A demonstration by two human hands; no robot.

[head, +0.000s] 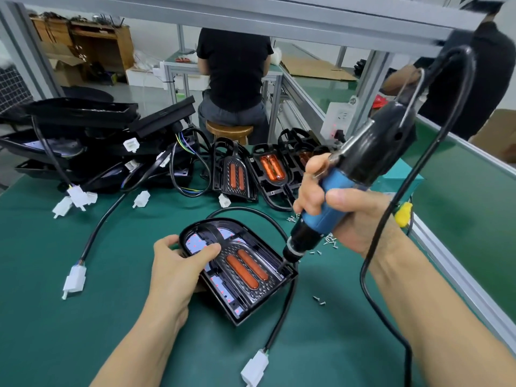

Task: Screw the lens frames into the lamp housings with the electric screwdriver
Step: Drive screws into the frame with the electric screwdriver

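A black lamp housing (252, 304) lies on the green mat in front of me, with a black lens frame (220, 233) carrying two orange lenses (247, 270) seated in it. My left hand (178, 263) grips the housing's left rim, thumb across the frame. My right hand (335, 210) grips the blue-and-black electric screwdriver (351, 177), tilted, with its bit down in the frame's right corner (280, 266). Loose screws (331, 241) lie scattered just right of the housing.
More lens frames (237, 174) stand at the back of the mat, beside a heap of black housings (83, 141) with cables and white connectors (76, 198). The screwdriver's cable (374, 300) loops over my right arm. A person sits on a stool (229, 131) beyond the bench.
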